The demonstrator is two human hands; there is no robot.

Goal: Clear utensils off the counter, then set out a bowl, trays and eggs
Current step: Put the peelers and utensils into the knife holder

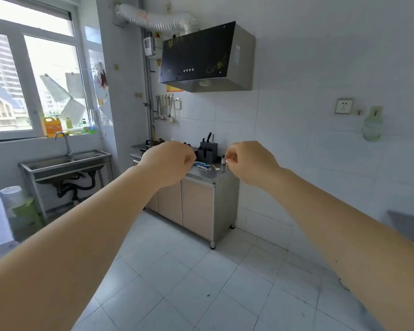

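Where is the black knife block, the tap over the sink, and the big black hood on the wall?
knife block (pixel 208 152), head view, on its dark front face.
tap (pixel 63 140), head view, on its curved metal neck.
hood (pixel 197 54), head view, on the middle of its black glass panel.

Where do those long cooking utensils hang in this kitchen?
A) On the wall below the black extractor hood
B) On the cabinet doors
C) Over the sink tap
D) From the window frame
A: the hanging utensils are in a row on the tiled wall just below the left end of the extractor hood, above the counter, well away from the sink and window.
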